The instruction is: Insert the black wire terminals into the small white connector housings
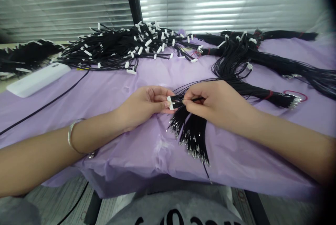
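Observation:
My left hand (149, 104) pinches a small white connector (170, 102) between thumb and fingers. Several black wires run from the connector's right side. Close by on the right, my right hand (207, 99) has thumb and forefinger closed on a thin black wire near the connector. Whether that wire's tip sits inside the connector is too small to tell. Below both hands, a fanned bundle of black wires (195, 130) with bare silvery metal ends lies on the purple cloth (126, 158).
A large heap of black wires with white connectors (112, 44) lies along the back. Tied wire bundles (262, 91) stretch to the right. A white oblong device (38, 79) lies at left, near a black cable (52, 100). Window blinds (210, 4) stand behind.

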`<state>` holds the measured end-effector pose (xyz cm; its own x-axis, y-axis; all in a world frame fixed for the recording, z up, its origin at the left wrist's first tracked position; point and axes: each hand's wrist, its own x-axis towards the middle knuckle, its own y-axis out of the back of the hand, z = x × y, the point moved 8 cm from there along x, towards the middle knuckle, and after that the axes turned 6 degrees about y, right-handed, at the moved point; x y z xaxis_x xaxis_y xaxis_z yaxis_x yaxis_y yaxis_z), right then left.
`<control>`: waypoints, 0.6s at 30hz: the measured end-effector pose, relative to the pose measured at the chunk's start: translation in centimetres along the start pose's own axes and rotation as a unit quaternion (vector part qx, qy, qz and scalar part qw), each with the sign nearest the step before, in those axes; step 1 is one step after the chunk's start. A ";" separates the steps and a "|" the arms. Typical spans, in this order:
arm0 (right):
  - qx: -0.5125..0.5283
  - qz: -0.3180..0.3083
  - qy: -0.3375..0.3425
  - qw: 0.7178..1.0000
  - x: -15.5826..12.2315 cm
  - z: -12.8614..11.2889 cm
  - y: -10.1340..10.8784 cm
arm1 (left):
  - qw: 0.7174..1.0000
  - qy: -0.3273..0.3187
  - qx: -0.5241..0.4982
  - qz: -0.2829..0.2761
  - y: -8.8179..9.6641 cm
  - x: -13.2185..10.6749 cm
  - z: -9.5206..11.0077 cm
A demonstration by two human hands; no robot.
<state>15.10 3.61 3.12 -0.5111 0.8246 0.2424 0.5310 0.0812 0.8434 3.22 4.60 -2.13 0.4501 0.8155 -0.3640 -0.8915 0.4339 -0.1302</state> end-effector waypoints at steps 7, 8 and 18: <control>0.000 -0.007 0.013 1.000 0.1 -0.3 -0.2 | 1.000 -0.002 -0.005 -0.002 0.0 0.0 0.0; -0.002 -0.004 0.015 1.000 0.1 -0.3 -0.2 | 1.000 -0.002 -0.005 -0.001 0.0 0.0 0.0; -0.022 0.011 0.022 0.999 0.2 -0.7 -0.5 | 0.999 -0.022 0.029 -0.018 -0.3 0.0 0.1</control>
<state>14.34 3.34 3.09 -0.5297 0.7999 0.2820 0.5131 0.0376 0.8575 3.48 4.49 -2.00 0.4840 0.8145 -0.3198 -0.8711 0.4832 -0.0877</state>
